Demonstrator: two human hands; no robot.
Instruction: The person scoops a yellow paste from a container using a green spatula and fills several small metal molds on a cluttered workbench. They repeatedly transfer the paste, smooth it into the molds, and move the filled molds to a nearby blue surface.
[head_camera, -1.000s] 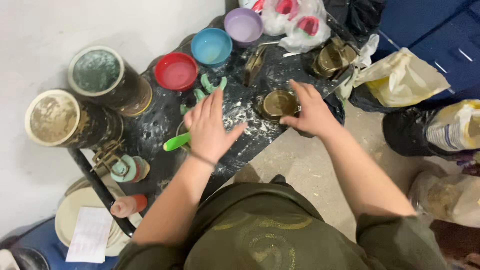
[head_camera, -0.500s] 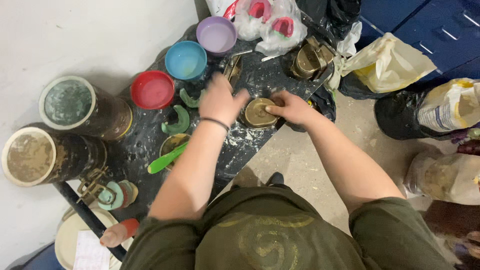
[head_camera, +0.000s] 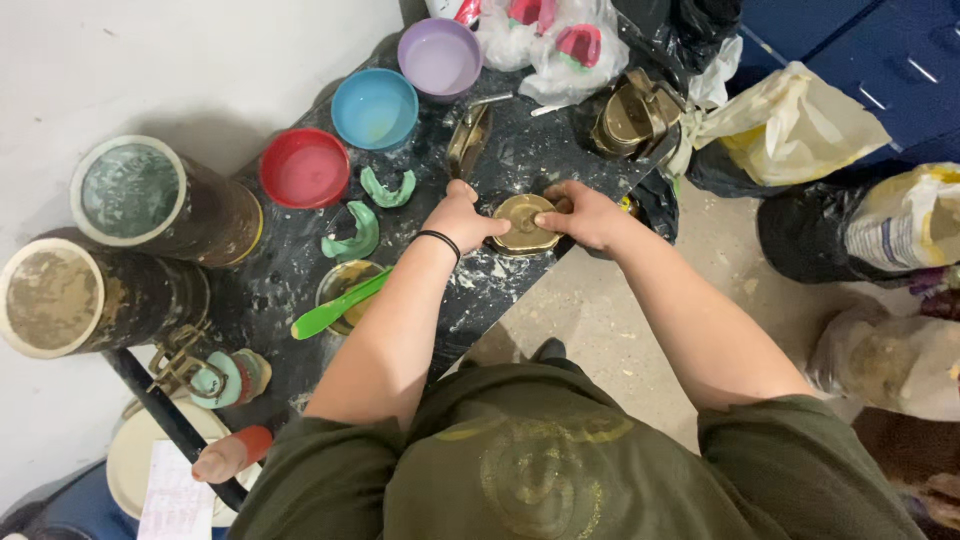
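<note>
A round brass flask (head_camera: 524, 222) sits near the front edge of a dark, plaster-spattered table (head_camera: 280, 290). My left hand (head_camera: 460, 217) grips its left side and my right hand (head_camera: 585, 215) grips its right side, thumbs resting on the lid. A black band circles my left wrist. Just left of my left arm lie two green curved moulds (head_camera: 352, 236) and a small cup with a green spatula (head_camera: 335, 308) across it.
Red (head_camera: 303, 168), blue (head_camera: 374, 107) and purple (head_camera: 440, 57) bowls line the table's far side. Two large crusted tins (head_camera: 130, 190) stand at the left. More brass flasks (head_camera: 630, 118) and plastic bags (head_camera: 790, 125) sit at the right; sacks stand on the floor.
My left hand has moved right from the middle of the table onto the brass flask. Both hands now close around it. The view has shifted, so the table sits further left.
</note>
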